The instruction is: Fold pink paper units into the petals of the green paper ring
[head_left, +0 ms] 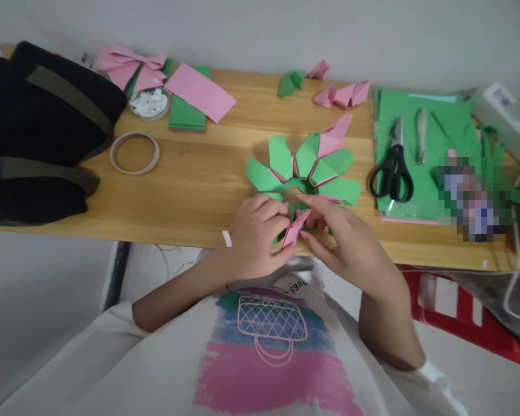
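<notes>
Head view shows two bare hands at the lower middle of the frame, over a light wooden worktop [190, 196]. The left hand [255, 238] has its grip narrow, with a pink folded piece [293, 231] held between its thumb and bent fingers. The right hand [351, 237] is at the other side of this piece – its thumb and index finger are apart, and I cannot tell if its grip holds the paper firmly.

The green-and-pink paper ring [307, 155] lies at the centre, just right of the middle, with its near side partly hidden by the hands. Small pink folded units [345, 96] and a green folded unit [290, 83] are above it. At right, black-handled scissors [397, 167] rest on green sheets [453, 112]; at upper left are a tape roll [155, 156] – lying flat – and a pink card [201, 92].
</notes>
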A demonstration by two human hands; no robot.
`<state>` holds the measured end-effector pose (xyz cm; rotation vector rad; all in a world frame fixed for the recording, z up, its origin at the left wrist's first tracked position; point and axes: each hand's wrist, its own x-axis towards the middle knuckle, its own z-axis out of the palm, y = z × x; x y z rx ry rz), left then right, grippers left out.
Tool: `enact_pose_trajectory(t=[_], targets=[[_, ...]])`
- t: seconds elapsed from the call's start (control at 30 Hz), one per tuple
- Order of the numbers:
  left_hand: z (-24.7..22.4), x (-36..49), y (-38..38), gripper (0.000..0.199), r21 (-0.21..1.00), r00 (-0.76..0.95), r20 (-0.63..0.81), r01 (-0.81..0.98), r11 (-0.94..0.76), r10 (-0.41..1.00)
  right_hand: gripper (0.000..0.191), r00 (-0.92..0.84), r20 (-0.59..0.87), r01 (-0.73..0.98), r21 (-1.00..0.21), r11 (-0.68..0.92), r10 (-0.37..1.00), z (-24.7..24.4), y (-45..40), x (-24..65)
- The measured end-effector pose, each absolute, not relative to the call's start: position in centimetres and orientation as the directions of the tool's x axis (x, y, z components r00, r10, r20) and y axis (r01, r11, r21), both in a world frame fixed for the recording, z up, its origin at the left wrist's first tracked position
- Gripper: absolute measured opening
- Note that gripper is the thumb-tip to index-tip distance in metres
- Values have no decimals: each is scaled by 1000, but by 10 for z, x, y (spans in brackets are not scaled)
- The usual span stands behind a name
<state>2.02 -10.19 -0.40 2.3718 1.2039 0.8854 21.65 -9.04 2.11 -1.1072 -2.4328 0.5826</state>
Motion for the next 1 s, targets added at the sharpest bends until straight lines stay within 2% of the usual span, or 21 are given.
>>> enact_pose_trajectory(t=[0.13,0.3,0.5,0.73,1.0], targets=[[-2,15,-98,11,650,411,309,567,-506,858,45,-598,163,596,-564,572,785,21,-84,215],[-2,12,-95,7,697,421,261,540,-471,869,23,-609,120,597,-581,553,784,23,-73,212],[-2,10,-92,5,725,430,255,508,-466,866,14,-603,-20,616,-647,450,797,30,-62,209],[2,9,-85,10,755,455,193,497,-428,869,32,-584,8,539,-744,394,812,23,-57,212],[14,7,-70,22,690,582,151,516,-507,799,51,-626,49,442,-800,406,779,25,-57,217]])
